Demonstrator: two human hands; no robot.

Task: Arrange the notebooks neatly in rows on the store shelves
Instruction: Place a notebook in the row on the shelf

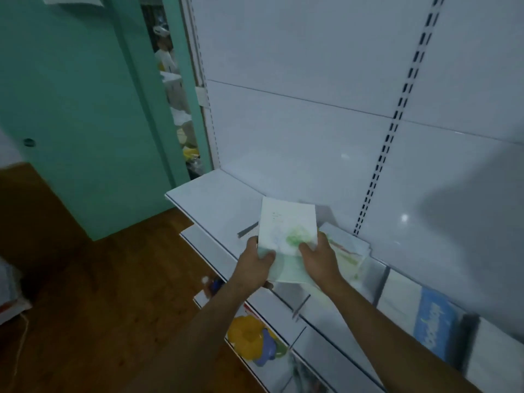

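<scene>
A white notebook [286,222] with a pale green print is held over the white top shelf [209,194]. My left hand [255,260] grips its lower left corner with the thumb on the cover. My right hand [319,258] grips its lower right part. A second notebook [286,270] shows under the first, between my hands. Another notebook [347,248] with red and green marks lies flat on the shelf just right of my right hand.
Lower shelves [326,330] step out below, holding a yellow and blue item [253,340] and a blue-printed notebook [433,319] at right. The white slotted back panel [312,123] rises behind. A teal wall [85,109] and wooden floor [113,293] lie to the left.
</scene>
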